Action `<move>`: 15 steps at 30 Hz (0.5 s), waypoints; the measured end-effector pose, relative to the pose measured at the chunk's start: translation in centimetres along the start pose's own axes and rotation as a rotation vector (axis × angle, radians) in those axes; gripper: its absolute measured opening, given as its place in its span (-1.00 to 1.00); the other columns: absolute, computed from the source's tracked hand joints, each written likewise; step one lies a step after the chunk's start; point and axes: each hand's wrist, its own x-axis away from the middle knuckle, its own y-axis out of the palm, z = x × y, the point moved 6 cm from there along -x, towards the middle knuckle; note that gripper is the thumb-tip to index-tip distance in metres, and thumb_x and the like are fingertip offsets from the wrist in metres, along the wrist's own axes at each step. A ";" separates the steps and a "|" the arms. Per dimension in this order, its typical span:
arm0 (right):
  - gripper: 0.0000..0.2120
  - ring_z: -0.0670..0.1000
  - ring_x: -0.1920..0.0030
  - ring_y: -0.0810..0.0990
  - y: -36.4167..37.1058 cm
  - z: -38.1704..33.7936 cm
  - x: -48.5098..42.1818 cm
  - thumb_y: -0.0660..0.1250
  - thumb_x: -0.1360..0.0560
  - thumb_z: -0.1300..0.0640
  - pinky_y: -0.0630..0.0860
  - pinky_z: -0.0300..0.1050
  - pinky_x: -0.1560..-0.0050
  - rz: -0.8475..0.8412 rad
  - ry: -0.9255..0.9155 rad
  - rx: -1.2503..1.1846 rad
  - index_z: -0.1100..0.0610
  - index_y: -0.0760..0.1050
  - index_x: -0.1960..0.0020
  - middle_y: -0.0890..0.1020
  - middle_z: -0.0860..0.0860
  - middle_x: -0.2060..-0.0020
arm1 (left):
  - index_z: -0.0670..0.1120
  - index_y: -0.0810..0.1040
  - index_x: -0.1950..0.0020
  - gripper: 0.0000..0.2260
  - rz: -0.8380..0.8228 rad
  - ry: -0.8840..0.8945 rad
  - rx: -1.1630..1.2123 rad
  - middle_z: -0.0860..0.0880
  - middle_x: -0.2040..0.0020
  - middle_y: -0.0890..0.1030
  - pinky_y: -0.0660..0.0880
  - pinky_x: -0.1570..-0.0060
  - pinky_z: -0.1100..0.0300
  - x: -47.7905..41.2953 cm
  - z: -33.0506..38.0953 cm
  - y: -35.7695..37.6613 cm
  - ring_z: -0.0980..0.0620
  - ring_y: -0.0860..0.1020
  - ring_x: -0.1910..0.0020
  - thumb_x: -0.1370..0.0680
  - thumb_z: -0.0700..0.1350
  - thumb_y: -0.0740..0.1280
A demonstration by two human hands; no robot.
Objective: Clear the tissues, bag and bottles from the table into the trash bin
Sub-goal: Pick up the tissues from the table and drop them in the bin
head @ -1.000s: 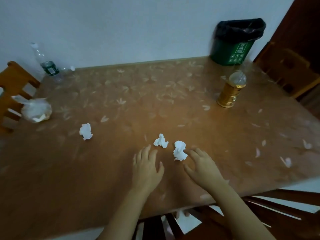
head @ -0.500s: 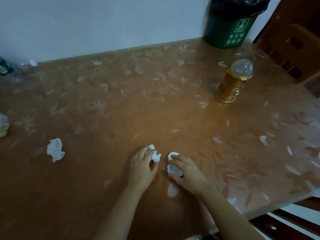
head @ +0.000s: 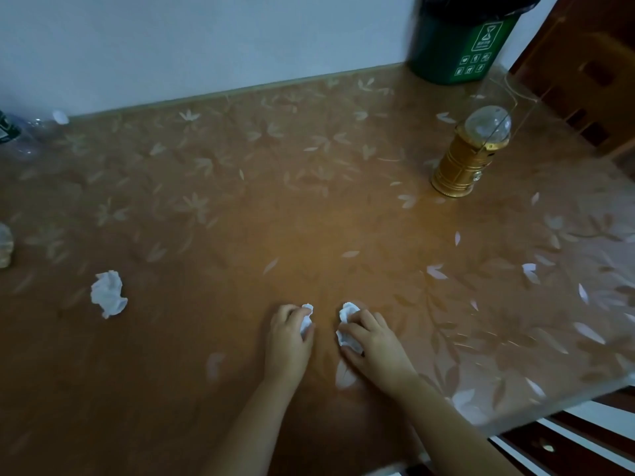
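Observation:
My left hand [head: 288, 341] rests on the table with its fingers closed around a small crumpled white tissue [head: 307, 317]. My right hand [head: 372, 341] grips a second crumpled tissue [head: 347, 324] just to the right. A third crumpled tissue [head: 108, 294] lies loose at the left. The clear bag [head: 5, 245] shows only partly at the left edge. A clear plastic bottle [head: 17, 139] lies at the far left, mostly cut off. The green trash bin [head: 457, 53] with a black liner stands on the far right corner of the table.
A gold lantern [head: 469, 159] with a clear dome stands on the right, between my hands and the bin. The brown table [head: 275, 218] has a leaf-patterned cover and meets a white wall. A wooden chair [head: 584, 80] sits at the right.
Both hands went from open beside the two tissues to closed on them. The view tilted down and right, pushing the bottle and bag to the left edge.

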 end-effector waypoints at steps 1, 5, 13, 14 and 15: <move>-0.69 -0.07 0.09 0.33 0.1 -0.1 0.1 0.16 -0.39 -0.03 0.41 -0.19 0.18 0.005 0.002 -0.005 0.08 0.54 0.00 0.55 0.04 0.09 | -0.16 0.59 -0.01 -0.79 0.003 -0.031 0.033 -0.04 0.01 0.53 0.39 -0.02 0.21 0.4 -0.2 -0.1 -0.02 0.50 -0.02 -0.41 -0.34 0.35; -0.83 0.08 0.11 0.47 0.6 -0.2 0.3 0.27 -0.43 0.14 0.40 -0.16 0.14 -0.008 0.061 -0.051 0.17 0.57 0.05 0.52 0.10 0.11 | -0.17 0.59 0.04 -0.79 0.077 -0.139 0.141 0.06 0.07 0.45 0.37 0.04 0.37 2.4 -0.8 -1.1 0.05 0.52 0.02 -0.43 -0.41 0.30; -0.86 0.05 0.06 0.56 0.6 0.0 1.9 0.32 -0.39 0.33 0.31 -0.51 0.13 0.046 0.307 -0.265 0.22 0.59 0.08 0.51 0.06 0.10 | -0.08 0.55 0.14 -0.73 0.178 -0.187 0.294 0.11 0.09 0.51 0.40 0.07 0.55 6.2 -0.3 -3.8 0.19 0.55 0.07 -0.41 -0.46 0.30; -0.87 0.05 0.09 0.56 0.0 -0.3 2.2 0.33 -0.38 0.33 0.34 -0.48 0.14 0.075 0.321 -0.280 0.21 0.59 0.10 0.53 0.06 0.12 | -0.04 0.54 0.16 -0.69 0.186 -0.179 0.302 0.09 0.09 0.52 0.39 0.06 0.56 6.7 -0.1 -4.2 0.18 0.55 0.06 -0.41 -0.46 0.30; -0.88 0.05 0.13 0.56 -0.7 -0.8 2.6 0.33 -0.36 0.33 0.39 -0.40 0.14 0.102 0.328 -0.294 0.20 0.59 0.13 0.53 0.07 0.14 | 0.00 0.52 0.17 -0.66 0.196 -0.172 0.308 0.08 0.09 0.53 0.39 0.06 0.56 7.3 0.2 -4.8 0.15 0.56 0.06 -0.41 -0.46 0.30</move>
